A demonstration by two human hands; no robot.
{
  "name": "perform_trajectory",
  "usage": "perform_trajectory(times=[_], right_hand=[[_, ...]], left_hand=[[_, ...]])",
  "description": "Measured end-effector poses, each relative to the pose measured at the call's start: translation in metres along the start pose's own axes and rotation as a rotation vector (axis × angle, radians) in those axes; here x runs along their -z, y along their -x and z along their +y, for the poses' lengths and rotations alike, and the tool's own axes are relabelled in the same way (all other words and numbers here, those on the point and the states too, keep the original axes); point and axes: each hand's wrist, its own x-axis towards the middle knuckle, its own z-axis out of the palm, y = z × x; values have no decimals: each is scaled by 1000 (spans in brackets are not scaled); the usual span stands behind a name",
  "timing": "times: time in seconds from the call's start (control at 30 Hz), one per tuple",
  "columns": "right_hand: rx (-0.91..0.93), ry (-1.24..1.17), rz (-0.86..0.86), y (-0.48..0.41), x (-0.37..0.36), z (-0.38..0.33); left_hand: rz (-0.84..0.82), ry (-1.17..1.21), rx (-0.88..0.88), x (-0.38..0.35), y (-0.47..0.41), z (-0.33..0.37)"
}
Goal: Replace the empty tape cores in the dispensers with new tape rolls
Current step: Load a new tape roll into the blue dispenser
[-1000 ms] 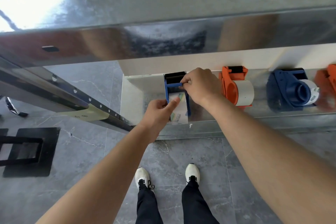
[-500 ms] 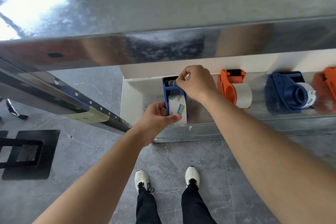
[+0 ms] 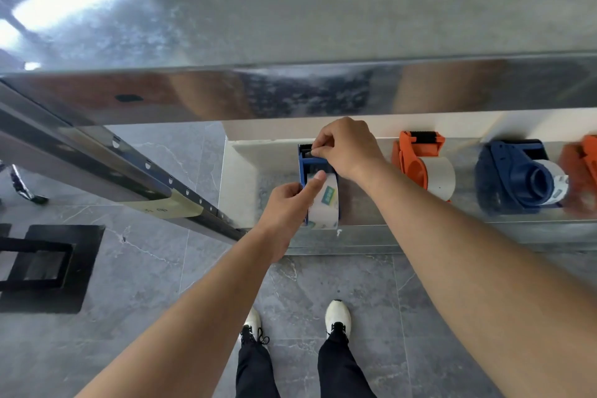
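Observation:
A blue tape dispenser point(image 3: 303, 168) stands on the lower metal shelf point(image 3: 371, 236), with a clear printed tape roll point(image 3: 326, 203) seated in it. My left hand point(image 3: 292, 200) grips the dispenser's left side, its thumb lying on top of the roll. My right hand point(image 3: 347, 147) pinches at the dispenser's black toothed front end; whether tape is between the fingers is hidden. To the right stand an orange dispenser point(image 3: 416, 155) with a whitish roll, a second blue dispenser point(image 3: 513, 174) with a thin roll, and part of another orange dispenser point(image 3: 584, 168).
A shiny metal upper shelf point(image 3: 290, 94) overhangs the lower one. A metal rail point(image 3: 129, 168) with a yellowish label runs diagonally at the left. A black frame point(image 3: 48, 265) lies on the grey tiled floor. My white shoes point(image 3: 337, 317) are below.
My right hand has moved from the middle of the dispenser up to its toothed front end. The roll now sits lower in the dispenser, and my left thumb rests on it.

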Motion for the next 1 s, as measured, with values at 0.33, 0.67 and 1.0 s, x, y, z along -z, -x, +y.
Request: perform_trajectory(times=[0.33,0.67,1.0], right_hand=[[-123,29,76,-8,-18,2],[-167,-126,208,-11,-20,-4],[-77,-60,146,-12,-5,-15]], left_hand=[[58,-26,-78,-9,-1,-4],[-108,20,-56,6,7,-8],[126,-5,-108,-7,7,-4]])
